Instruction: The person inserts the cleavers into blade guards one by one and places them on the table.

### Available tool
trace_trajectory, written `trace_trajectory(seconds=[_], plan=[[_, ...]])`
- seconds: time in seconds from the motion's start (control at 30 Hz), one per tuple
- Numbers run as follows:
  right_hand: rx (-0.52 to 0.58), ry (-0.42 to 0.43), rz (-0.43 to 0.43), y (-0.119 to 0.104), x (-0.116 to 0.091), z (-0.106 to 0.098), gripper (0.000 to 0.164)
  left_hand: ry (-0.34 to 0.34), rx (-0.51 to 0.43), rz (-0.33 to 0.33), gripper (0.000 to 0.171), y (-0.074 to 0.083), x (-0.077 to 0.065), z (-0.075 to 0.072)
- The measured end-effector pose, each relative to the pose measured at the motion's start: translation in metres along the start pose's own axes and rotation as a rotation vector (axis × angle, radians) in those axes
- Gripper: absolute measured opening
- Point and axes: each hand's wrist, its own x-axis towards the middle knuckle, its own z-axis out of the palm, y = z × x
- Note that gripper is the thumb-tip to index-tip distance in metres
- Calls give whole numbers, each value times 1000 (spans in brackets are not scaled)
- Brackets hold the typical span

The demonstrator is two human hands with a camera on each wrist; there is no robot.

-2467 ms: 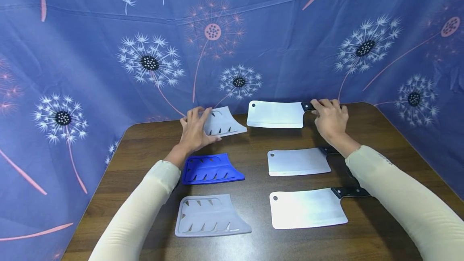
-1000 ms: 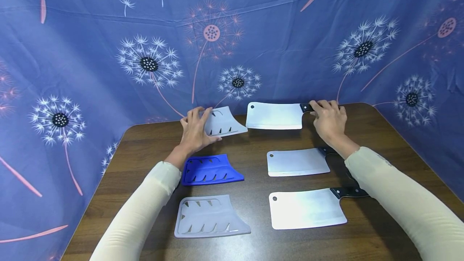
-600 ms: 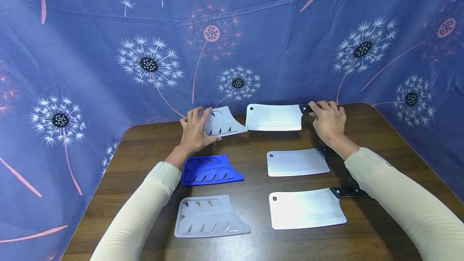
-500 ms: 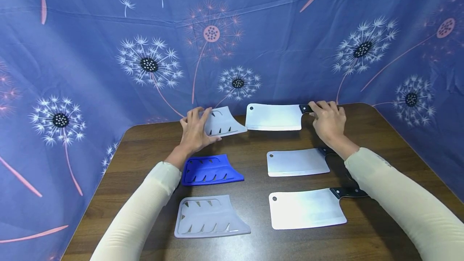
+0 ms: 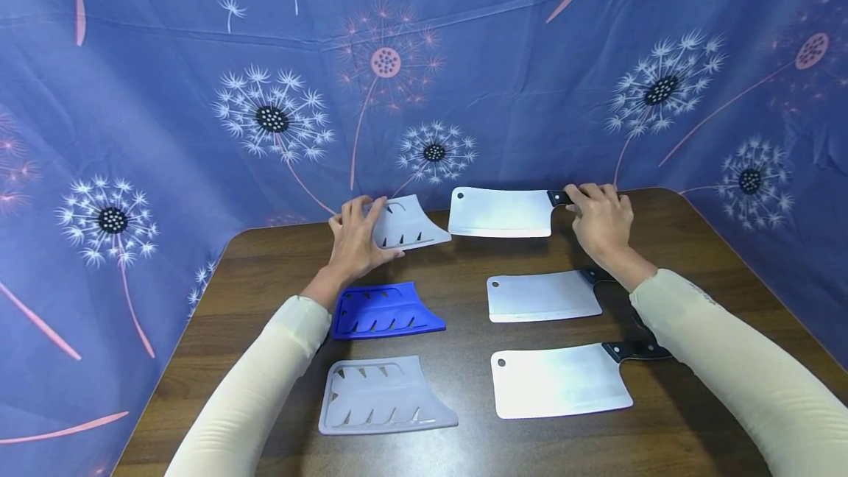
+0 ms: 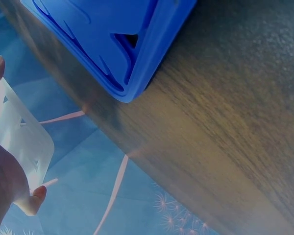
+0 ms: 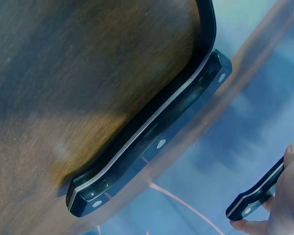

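Note:
At the far edge of the table, my left hand [image 5: 355, 240] grips the left end of a white slotted blade cover [image 5: 407, 223]. Across from it my right hand [image 5: 601, 221] holds a cleaver [image 5: 501, 213] by its black handle [image 7: 260, 193], blade pointing left. The blade's lower left corner meets the cover's pointed right tip in the head view. Below my left wrist lies a blue blade cover [image 5: 387, 310], with a whitish one [image 5: 384, 396] nearer. Two more cleavers lie on the right, a smaller one [image 5: 543, 297] in the middle and a larger one [image 5: 559, 381] in front.
The brown wooden table [image 5: 464, 455] has rounded far corners. Behind it hangs a blue cloth [image 5: 517, 94] printed with dandelions. My right forearm passes over the handles of the two lying cleavers.
The held cleaver has shifted slightly left, bringing its blade up to the cover's tip, and dipped and risen a little. My left hand and the lying things stay as they were.

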Motion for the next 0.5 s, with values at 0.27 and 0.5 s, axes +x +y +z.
trace_trajectory(seconds=[0.27, 0.5], plan=[[7, 7, 2, 1, -1, -2, 46, 6, 37, -3, 107, 3, 1, 0], [-3, 7, -15, -1, -3, -3, 49, -6, 45, -8, 106, 7, 0, -1]])
